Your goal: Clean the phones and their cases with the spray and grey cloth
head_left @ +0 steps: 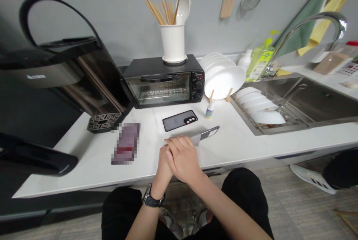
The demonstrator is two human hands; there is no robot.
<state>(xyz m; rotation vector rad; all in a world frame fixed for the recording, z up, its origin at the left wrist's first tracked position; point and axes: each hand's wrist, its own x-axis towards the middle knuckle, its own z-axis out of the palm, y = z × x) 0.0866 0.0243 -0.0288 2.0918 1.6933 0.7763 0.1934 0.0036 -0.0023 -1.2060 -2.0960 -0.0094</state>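
My right hand (182, 156) lies over my left hand (165, 161) above the white counter (84, 165), and the fingers of my left hand are mostly hidden. A thin flat grey sheet (207, 134) with a dark end and a white label sticks out to the right from under my right hand. I cannot tell if my left hand touches it. Just beyond my hands, a phone in a translucent dark case (179, 120) lies with its cameras up. A small bottle with a blue label (209, 109) stands beyond it, and a pixelated flat box (125, 143) lies to the left.
A black toaster oven (163, 81) stands at the back, with a white utensil holder (173, 42) on top. A large black appliance (69, 68) and a black trivet (103, 122) are at the left. At the right, a steel sink (327, 100) holds a dish rack with white plates (258, 105).
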